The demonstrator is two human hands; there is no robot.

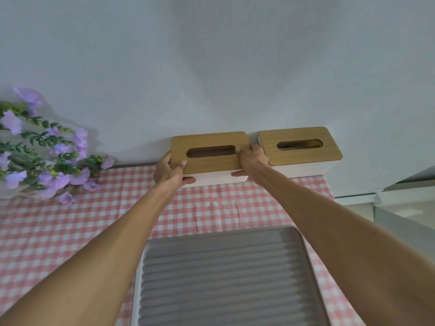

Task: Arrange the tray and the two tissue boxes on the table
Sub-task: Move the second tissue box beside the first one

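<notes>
From the head camera, a white rectangular tissue box with a wooden slotted lid (209, 156) is gripped at both ends, at the far edge of the table against the pale wall (211, 55). The left hand (170, 171) is closed around its left end, thumb on the lid and fingers under the white side. The right hand (252, 162) is clamped on its right end, a finger laid at the edge of the slot. Just right of the right hand, a second white tissue box with a wooden lid (300, 148) is seen, close beside the first. Nearer than both hands, between the forearms, a grey ribbed rectangular tray (226, 278) is laid on the pink-and-white checked tablecloth (58, 231). Purple artificial flowers (40, 147) are seen well left of the left hand.
</notes>
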